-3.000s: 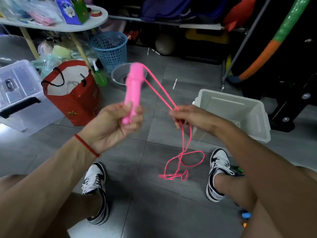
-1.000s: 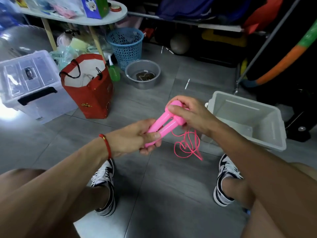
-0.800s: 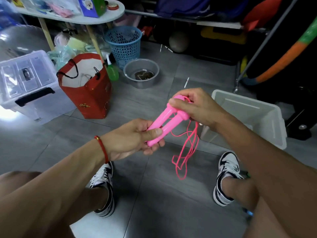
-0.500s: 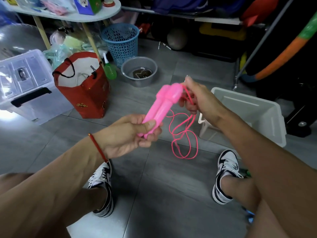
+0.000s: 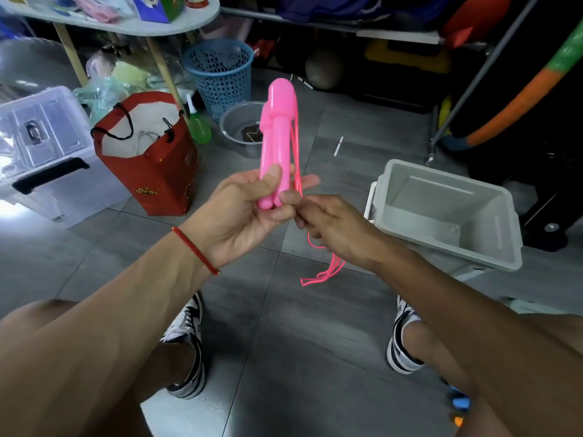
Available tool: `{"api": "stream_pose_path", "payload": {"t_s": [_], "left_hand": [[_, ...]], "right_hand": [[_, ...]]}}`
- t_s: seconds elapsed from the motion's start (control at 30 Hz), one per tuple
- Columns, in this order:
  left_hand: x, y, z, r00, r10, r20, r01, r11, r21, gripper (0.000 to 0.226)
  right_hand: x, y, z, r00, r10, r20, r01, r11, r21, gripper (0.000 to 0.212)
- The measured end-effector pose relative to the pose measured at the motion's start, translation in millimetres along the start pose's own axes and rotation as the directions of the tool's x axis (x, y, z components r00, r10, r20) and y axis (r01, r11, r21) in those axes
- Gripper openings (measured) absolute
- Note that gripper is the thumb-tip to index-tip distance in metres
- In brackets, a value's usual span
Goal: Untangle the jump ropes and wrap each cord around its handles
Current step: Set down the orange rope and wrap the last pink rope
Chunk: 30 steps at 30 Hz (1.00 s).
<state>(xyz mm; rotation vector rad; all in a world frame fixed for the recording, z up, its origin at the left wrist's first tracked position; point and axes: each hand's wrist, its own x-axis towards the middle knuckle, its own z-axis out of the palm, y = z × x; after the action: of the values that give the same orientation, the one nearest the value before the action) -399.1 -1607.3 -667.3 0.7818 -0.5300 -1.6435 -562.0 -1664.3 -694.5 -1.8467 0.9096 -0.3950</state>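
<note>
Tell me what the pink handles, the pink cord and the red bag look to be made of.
Pink handles: likely smooth, glossy moulded plastic; light glints along their rounded tops.
Pink cord: thin flexible plastic or rubber, probably; it hangs in limp, slightly shiny loops.
Red bag: seemingly stiff matte paper with black string handles; it stands open with creased sides.

1 head-worn wide-angle camera looks forward and down, close over both forearms and the floor (image 5: 284, 357).

The handles (image 5: 276, 134) look like smooth, glossy pink plastic, the cord (image 5: 321, 272) thin and shiny. The bin (image 5: 441, 247) is matt grey plastic; the floor (image 5: 284, 342) smooth grey tile.
</note>
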Motion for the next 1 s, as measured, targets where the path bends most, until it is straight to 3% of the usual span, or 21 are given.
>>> {"api": "stream_pose_path", "payload": {"t_s": [0.1, 0.13, 0.2, 0.23, 0.3, 0.47, 0.57, 0.67, 0.77, 0.87, 1.0], "left_hand": [[-1, 2, -1, 0.997, -0.034, 0.068, 0.029, 0.998, 0.064, 0.018], [-2, 4, -3, 0.996, -0.037, 0.076, 0.028, 0.993, 0.11, 0.017], [-3, 10, -8, 0.998, -0.04, 0.045, 0.03, 0.976, 0.215, 0.018], [-3, 14, -12, 0.999, -0.043, 0.019, 0.037, 0.965, 0.26, 0.018], [-4, 20, -20, 0.997, -0.077, -0.015, 0.078, 0.943, 0.324, 0.018], [-9, 4, -35, 0.967, -0.254, -0.033, 0.235, 0.827, 0.511, 0.022], [-16, -11, -44, 0.936, -0.352, 0.019, 0.287, 0.794, 0.536, 0.02], [-21, -20, -55, 0.9, -0.436, 0.022, 0.327, 0.707, 0.627, 0.019], [-26, -37, -53, 0.862, -0.505, 0.046, 0.287, 0.56, 0.777, 0.007], [-27, -47, -44, 0.832, -0.555, 0.0, 0.224, 0.336, 0.915, 0.009], [-23, -52, -29, 0.847, -0.53, 0.024, -0.14, -0.18, 0.974, 0.017]], "right_hand": [[-5, -3, -5, 0.991, 0.069, 0.117, -0.093, 0.974, 0.206, 0.041], [-6, -3, -10, 0.99, 0.061, 0.125, -0.08, 0.984, 0.157, 0.041], [-10, 4, -26, 0.996, -0.014, 0.084, 0.031, 0.979, -0.203, 0.041], [-12, 8, -37, 0.997, -0.04, 0.069, 0.064, 0.917, -0.394, 0.039], [-16, 13, -57, 0.997, -0.067, 0.033, 0.073, 0.786, -0.614, 0.034], [-30, 5, -76, 0.964, -0.231, 0.129, 0.247, 0.614, -0.75, 0.029], [-41, 4, -83, 0.971, -0.168, 0.171, 0.239, 0.637, -0.733, 0.034], [-50, 7, -84, 0.965, -0.124, 0.232, 0.261, 0.568, -0.781, 0.042], [-52, 6, -71, 0.926, -0.226, 0.303, 0.374, 0.437, -0.818, 0.048], [-47, 3, -64, 0.899, -0.271, 0.345, 0.429, 0.377, -0.821, 0.055], [-29, 8, -58, 0.907, -0.229, 0.355, 0.422, 0.453, -0.785, 0.049]]}}
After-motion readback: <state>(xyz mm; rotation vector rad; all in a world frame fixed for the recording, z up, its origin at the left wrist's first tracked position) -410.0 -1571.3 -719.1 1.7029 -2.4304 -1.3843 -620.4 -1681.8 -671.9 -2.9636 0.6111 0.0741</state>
